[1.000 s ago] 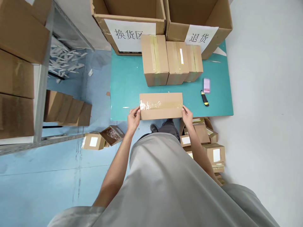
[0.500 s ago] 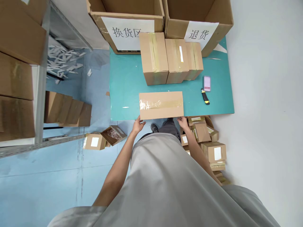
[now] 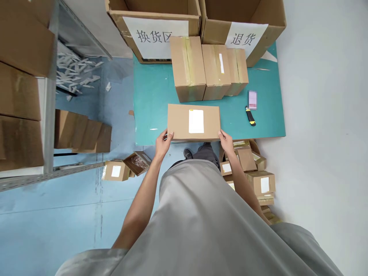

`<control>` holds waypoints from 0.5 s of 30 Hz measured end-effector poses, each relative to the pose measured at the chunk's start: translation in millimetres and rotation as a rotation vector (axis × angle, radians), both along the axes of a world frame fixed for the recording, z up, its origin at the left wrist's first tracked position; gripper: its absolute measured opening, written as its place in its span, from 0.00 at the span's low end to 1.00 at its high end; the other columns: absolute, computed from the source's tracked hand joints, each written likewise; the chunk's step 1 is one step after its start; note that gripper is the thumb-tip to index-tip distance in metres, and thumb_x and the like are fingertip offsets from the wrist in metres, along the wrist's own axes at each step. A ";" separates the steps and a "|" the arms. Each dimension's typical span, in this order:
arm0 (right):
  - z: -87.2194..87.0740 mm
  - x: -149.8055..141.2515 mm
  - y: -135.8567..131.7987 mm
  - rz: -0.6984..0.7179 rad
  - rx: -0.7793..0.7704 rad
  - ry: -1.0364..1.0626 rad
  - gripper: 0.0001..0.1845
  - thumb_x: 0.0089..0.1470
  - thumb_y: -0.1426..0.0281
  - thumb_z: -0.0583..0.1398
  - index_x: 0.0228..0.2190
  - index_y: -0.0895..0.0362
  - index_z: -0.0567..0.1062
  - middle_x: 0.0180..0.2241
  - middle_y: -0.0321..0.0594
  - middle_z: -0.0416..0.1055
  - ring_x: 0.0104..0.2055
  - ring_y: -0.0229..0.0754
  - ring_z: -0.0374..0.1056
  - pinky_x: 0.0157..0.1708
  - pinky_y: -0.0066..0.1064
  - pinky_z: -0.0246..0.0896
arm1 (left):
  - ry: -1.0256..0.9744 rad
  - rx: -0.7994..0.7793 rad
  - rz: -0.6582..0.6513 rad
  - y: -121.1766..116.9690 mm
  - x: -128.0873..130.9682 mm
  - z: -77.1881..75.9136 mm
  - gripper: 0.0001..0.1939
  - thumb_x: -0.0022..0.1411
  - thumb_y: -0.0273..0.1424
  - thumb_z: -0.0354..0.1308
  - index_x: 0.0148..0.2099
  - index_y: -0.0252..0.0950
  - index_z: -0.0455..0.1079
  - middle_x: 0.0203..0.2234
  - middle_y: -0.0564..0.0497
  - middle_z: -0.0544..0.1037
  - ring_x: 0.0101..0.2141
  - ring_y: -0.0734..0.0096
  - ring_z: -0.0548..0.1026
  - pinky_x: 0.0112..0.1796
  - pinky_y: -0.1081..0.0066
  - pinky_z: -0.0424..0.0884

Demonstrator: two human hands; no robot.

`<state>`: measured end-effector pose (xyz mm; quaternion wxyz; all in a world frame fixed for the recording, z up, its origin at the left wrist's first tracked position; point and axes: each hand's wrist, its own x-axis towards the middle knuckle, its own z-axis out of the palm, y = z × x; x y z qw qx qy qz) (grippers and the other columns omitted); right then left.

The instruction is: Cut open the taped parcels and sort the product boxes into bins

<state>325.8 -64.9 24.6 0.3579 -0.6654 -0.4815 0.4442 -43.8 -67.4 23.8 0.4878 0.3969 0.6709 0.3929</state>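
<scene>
A long brown cardboard box (image 3: 179, 122) is at the front edge of the teal table (image 3: 149, 103). The side that faces me bears a white label (image 3: 196, 121). My left hand (image 3: 163, 143) grips its near left corner, thumb on top and fingers partly hidden. At the near right corner, my right hand (image 3: 226, 142) holds it the same way. Whether the box rests on the table or is slightly raised, I cannot tell. To its right lie a black and yellow box cutter (image 3: 250, 116) and a small pinkish-white item (image 3: 252, 100).
Three taped boxes (image 3: 188, 65) stand in a row behind. Beyond them are two large open cartons (image 3: 155, 19) with paper signs. A shelf post (image 3: 49, 126) and stacked boxes are on the left. More boxes (image 3: 260, 184) pile up on the floor at right, beside the wall.
The box has been turned over: its taped face was up, now a labelled face shows. Both hands have moved up from below its near corners to hold its ends.
</scene>
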 end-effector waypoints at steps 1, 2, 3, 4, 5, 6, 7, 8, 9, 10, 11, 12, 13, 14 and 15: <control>-1.5 -1.7 0.4 -0.005 -0.015 -0.011 0.53 0.61 0.29 0.61 0.65 0.58 0.83 0.67 0.50 0.79 0.73 0.64 0.71 0.78 0.56 0.60 | 0.002 -0.021 -0.002 0.0 -0.6 -2.4 0.31 0.70 0.48 0.66 0.66 0.33 0.80 0.64 0.39 0.83 0.59 0.49 0.83 0.64 0.54 0.79; -4.1 -2.6 0.1 -0.006 -0.024 -0.020 0.53 0.61 0.29 0.60 0.64 0.59 0.83 0.67 0.51 0.79 0.73 0.63 0.71 0.78 0.54 0.60 | 0.001 -0.039 0.000 -1.1 -1.3 -5.6 0.31 0.70 0.48 0.67 0.65 0.32 0.81 0.63 0.38 0.84 0.60 0.48 0.83 0.64 0.54 0.78; -7.7 -2.7 -0.9 -0.006 -0.028 -0.021 0.53 0.61 0.29 0.60 0.64 0.59 0.84 0.67 0.52 0.79 0.74 0.62 0.71 0.78 0.53 0.61 | -0.004 -0.052 0.008 -3.2 -2.0 -9.4 0.31 0.70 0.49 0.67 0.65 0.32 0.81 0.63 0.38 0.84 0.61 0.48 0.83 0.65 0.54 0.78; -12.0 -1.9 -2.4 -0.011 -0.033 -0.014 0.52 0.62 0.29 0.59 0.64 0.59 0.84 0.68 0.51 0.79 0.74 0.61 0.71 0.77 0.52 0.62 | -0.014 -0.059 0.023 -6.0 -2.8 -13.5 0.30 0.72 0.49 0.65 0.65 0.33 0.80 0.64 0.38 0.83 0.62 0.48 0.82 0.66 0.54 0.77; -16.9 -0.5 -4.3 -0.022 -0.042 0.002 0.50 0.63 0.30 0.58 0.64 0.58 0.84 0.68 0.51 0.78 0.73 0.60 0.72 0.76 0.52 0.64 | -0.032 -0.063 0.044 -9.0 -3.7 -17.5 0.30 0.74 0.50 0.63 0.65 0.33 0.80 0.64 0.37 0.83 0.63 0.49 0.81 0.66 0.54 0.77; -22.1 1.5 -6.7 -0.045 -0.059 0.022 0.49 0.65 0.32 0.57 0.63 0.57 0.84 0.68 0.52 0.78 0.72 0.59 0.73 0.74 0.53 0.67 | -0.055 -0.070 0.069 -12.0 -4.7 -21.4 0.29 0.76 0.50 0.59 0.65 0.33 0.80 0.65 0.36 0.82 0.64 0.50 0.81 0.66 0.54 0.77; -27.5 3.7 -9.4 -0.079 -0.085 0.038 0.47 0.66 0.33 0.56 0.63 0.57 0.83 0.68 0.52 0.78 0.71 0.59 0.74 0.71 0.54 0.70 | -0.077 -0.083 0.097 -14.7 -5.8 -25.0 0.29 0.78 0.49 0.55 0.65 0.32 0.79 0.65 0.35 0.82 0.64 0.51 0.81 0.66 0.53 0.78; -32.8 5.6 -12.3 -0.116 -0.116 0.047 0.45 0.66 0.35 0.56 0.63 0.57 0.83 0.67 0.53 0.79 0.69 0.59 0.75 0.68 0.56 0.73 | -0.090 -0.104 0.122 -17.0 -6.9 -28.3 0.28 0.79 0.47 0.52 0.65 0.32 0.78 0.66 0.34 0.81 0.63 0.51 0.82 0.65 0.52 0.78; -37.9 7.0 -15.4 -0.149 -0.147 0.048 0.43 0.66 0.37 0.57 0.62 0.57 0.83 0.66 0.55 0.79 0.67 0.59 0.77 0.66 0.56 0.75 | -0.087 -0.135 0.138 -18.9 -7.8 -31.3 0.28 0.80 0.44 0.50 0.65 0.31 0.78 0.65 0.33 0.81 0.62 0.52 0.83 0.64 0.51 0.79; -42.5 7.6 -18.5 -0.170 -0.174 0.042 0.41 0.65 0.39 0.58 0.60 0.58 0.83 0.64 0.56 0.80 0.65 0.58 0.78 0.64 0.57 0.76 | -0.066 -0.174 0.145 -20.5 -8.6 -33.9 0.27 0.79 0.42 0.49 0.65 0.31 0.78 0.65 0.32 0.81 0.61 0.52 0.83 0.63 0.51 0.80; -46.5 7.1 -21.7 -0.177 -0.194 0.035 0.39 0.63 0.40 0.60 0.58 0.58 0.84 0.61 0.56 0.82 0.63 0.58 0.79 0.63 0.57 0.77 | -0.038 -0.212 0.143 -21.8 -9.2 -36.1 0.25 0.77 0.39 0.50 0.64 0.30 0.78 0.63 0.32 0.82 0.60 0.52 0.84 0.62 0.51 0.81; -49.7 5.7 -24.7 -0.172 -0.205 0.029 0.38 0.61 0.42 0.62 0.56 0.58 0.84 0.58 0.56 0.84 0.61 0.58 0.80 0.62 0.56 0.78 | -0.009 -0.245 0.134 -22.9 -9.4 -37.9 0.24 0.74 0.37 0.52 0.63 0.30 0.78 0.61 0.33 0.83 0.59 0.51 0.85 0.61 0.51 0.81; -52.1 3.4 -27.4 -0.159 -0.210 0.028 0.36 0.60 0.42 0.63 0.53 0.59 0.85 0.54 0.55 0.86 0.59 0.58 0.80 0.61 0.55 0.78 | 0.014 -0.268 0.121 -24.0 -9.2 -39.1 0.23 0.71 0.35 0.55 0.61 0.30 0.79 0.59 0.33 0.85 0.58 0.50 0.85 0.61 0.51 0.82; -53.7 0.4 -29.7 -0.145 -0.207 0.029 0.34 0.59 0.43 0.64 0.50 0.58 0.85 0.50 0.54 0.87 0.58 0.57 0.81 0.60 0.54 0.79 | 0.029 -0.280 0.109 -25.1 -8.6 -39.9 0.22 0.68 0.33 0.58 0.59 0.30 0.80 0.56 0.34 0.86 0.57 0.49 0.85 0.61 0.50 0.81; -54.5 -2.8 -31.5 -0.134 -0.202 0.028 0.32 0.58 0.44 0.64 0.47 0.58 0.85 0.48 0.52 0.87 0.56 0.57 0.81 0.60 0.52 0.79 | 0.037 -0.281 0.100 -26.1 -7.7 -40.2 0.21 0.65 0.32 0.60 0.57 0.31 0.81 0.54 0.34 0.87 0.57 0.48 0.85 0.62 0.50 0.80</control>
